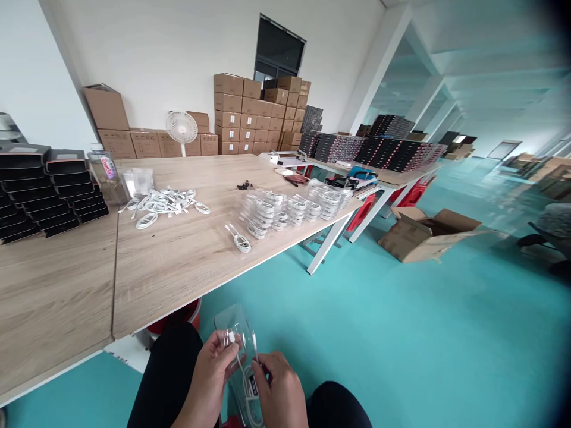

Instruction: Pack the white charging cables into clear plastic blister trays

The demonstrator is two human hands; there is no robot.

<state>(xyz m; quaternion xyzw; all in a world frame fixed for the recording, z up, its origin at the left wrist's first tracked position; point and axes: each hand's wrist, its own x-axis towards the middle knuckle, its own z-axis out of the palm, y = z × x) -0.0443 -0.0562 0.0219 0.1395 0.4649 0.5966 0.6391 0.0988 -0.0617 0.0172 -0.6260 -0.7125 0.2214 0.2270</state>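
Above the lap, my left hand [214,371] is closed on a clear plastic tray [232,318] and the white connector at one cable end. My right hand [279,386] pinches the white cable [248,395] near its other end, at the tray's right side. The cable's coiled part lies lower in the tray, with a small black label on it. On the table, one coiled cable in clear plastic [241,242] lies near the front edge, beside stacks of packed cables [263,211]. A loose pile of white cables [165,203] is farther left.
The wooden table [178,255] spans the left and middle. Black boxes [44,190], a bottle [104,172] and clear trays [137,181] stand at its left. A fan [182,128] and cartons [229,113] are behind. An open carton [419,235] sits on the floor, right.
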